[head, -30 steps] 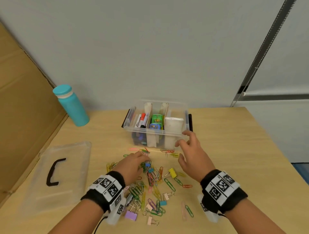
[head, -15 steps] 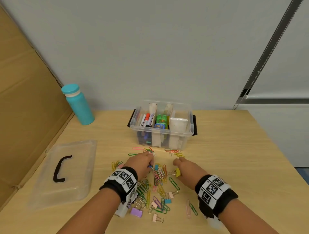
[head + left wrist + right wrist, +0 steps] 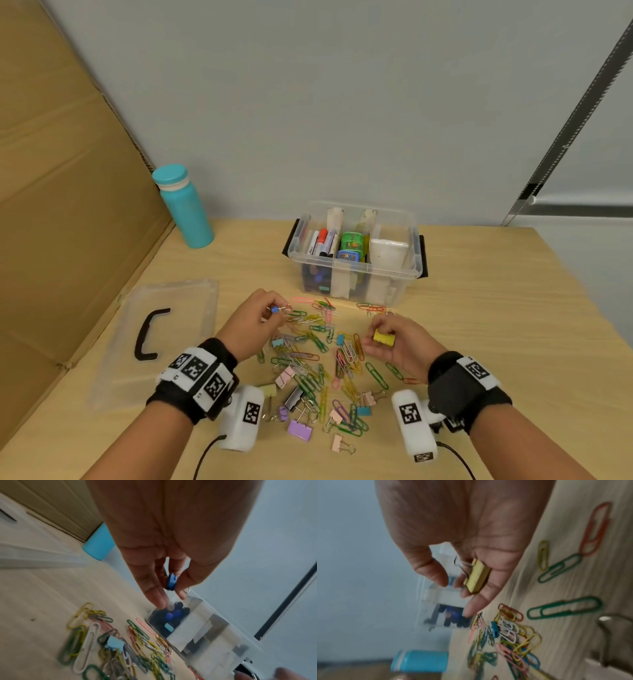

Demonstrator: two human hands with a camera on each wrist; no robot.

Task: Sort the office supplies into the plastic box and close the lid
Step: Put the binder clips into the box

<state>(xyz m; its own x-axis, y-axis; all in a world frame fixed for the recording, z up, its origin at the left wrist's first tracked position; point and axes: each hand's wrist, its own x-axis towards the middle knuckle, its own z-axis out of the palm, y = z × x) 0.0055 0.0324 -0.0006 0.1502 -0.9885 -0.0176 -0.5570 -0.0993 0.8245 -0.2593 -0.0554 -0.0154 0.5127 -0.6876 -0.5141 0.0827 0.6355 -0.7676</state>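
The clear plastic box [image 3: 397, 270] stands open at the table's middle back, with markers [image 3: 322, 241], small tins and white packets in its compartments. Its clear lid [image 3: 161, 329] with a black handle lies flat at the left. My left hand [image 3: 255, 320] pinches a small blue binder clip [image 3: 274, 309] [image 3: 171, 581] above the pile. A yellow binder clip [image 3: 383, 337] [image 3: 477, 576] lies in the curled fingers of my right hand [image 3: 394, 339]. Coloured paper clips [image 3: 315, 346] and binder clips [image 3: 299, 430] are strewn between my wrists in front of the box.
A teal bottle [image 3: 185, 207] stands at the back left beside a cardboard sheet [image 3: 61, 192] leaning along the left edge. The table's right edge [image 3: 582, 308] drops off beyond the box.
Both hands have drawn back from the pile and risen. The left now holds the blue binder clip and the right has picked up the yellow one, which lay on the table a second ago.
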